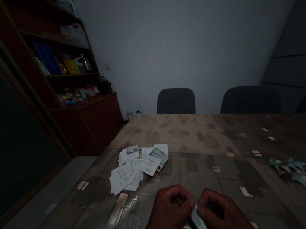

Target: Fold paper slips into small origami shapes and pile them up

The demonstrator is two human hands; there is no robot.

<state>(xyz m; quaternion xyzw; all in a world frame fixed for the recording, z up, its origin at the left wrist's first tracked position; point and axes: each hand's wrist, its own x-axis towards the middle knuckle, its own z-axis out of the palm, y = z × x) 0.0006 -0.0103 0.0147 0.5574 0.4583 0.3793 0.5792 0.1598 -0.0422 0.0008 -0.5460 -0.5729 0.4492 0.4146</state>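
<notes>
Here, a pale strip of paper (200, 224) is held between the two hands, low in the view and close to the near side of the table (194, 173). By the left hand (172, 206) the strip is pinched at its upper end, between thumb and bent forefinger, with the remaining fingers curled in. By the right hand (223, 210) the same end is grasped from the other side, its thumb pressed near the left fingertips. Below the fingertips the strip is extended downward in the gap between the hands, and its lower end is cut off by the frame. How it is folded cannot be made out in the dim light.

Beyond the left hand, well apart from it, a loose pile of printed sheets (123, 176) is spread on the patterned tabletop, and a coloured card (162, 157) is seen among them. Far to the right of the right hand, a cluster of crumpled-looking paper pieces (302, 174) is laid out. Across the table, two dark chairs (176, 101) are placed before a bare wall (176, 32).
</notes>
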